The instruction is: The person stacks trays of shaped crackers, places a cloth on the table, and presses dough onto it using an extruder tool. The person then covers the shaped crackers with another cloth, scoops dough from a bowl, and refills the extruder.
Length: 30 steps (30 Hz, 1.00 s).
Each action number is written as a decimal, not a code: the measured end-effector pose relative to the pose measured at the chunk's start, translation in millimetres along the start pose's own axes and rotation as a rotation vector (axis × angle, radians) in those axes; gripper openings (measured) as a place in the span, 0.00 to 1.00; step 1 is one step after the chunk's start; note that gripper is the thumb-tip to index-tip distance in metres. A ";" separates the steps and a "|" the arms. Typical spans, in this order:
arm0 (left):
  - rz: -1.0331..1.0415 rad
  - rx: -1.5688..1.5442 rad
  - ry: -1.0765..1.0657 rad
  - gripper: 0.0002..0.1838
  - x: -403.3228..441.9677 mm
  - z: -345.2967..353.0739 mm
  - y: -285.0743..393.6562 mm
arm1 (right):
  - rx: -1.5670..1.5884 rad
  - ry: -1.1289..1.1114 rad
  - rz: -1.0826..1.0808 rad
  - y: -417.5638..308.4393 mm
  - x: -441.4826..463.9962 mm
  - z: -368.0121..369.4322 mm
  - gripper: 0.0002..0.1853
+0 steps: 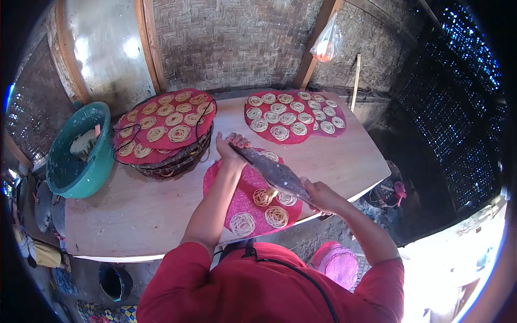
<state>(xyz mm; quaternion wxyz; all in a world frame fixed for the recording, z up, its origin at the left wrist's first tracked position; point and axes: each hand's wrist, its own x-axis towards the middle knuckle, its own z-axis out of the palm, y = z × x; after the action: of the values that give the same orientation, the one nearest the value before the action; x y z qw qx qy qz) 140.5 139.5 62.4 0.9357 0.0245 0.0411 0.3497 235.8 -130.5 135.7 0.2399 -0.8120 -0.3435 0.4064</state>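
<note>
A long, dark wooden hand press (274, 173), wide in its middle and narrow at the ends, slants across in front of me. My left hand (231, 149) has its fingers wrapped round the upper-left end. The lower-right end is gripped in my right hand (319, 197). Below the press a small pale piece (272, 191) sticks out over a round red mesh cloth (245, 202). Several coiled noodle nests lie on that cloth, among them one nest (242, 224) at the lower left and another nest (277, 217) near the front edge. The press hides part of the cloth.
A woven basket (177, 161) topped with a red cloth (156, 116) of nests stands left on the wooden table (134, 226). Beside it is a green basin (81, 169) holding something white. Farther back lie more nest-covered cloths (277, 135). A plastic bag (327, 42) hangs behind.
</note>
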 end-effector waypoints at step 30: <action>0.047 0.172 0.013 0.26 30.6 8.1 -11.4 | -0.102 0.321 -0.160 40.0 41.9 21.5 0.37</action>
<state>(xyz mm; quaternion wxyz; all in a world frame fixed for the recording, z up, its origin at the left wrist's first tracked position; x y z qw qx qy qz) 171.7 150.8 67.8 0.9214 0.1035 0.0767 0.3668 250.8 -122.6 76.3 0.2816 -0.8477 -0.3844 0.2332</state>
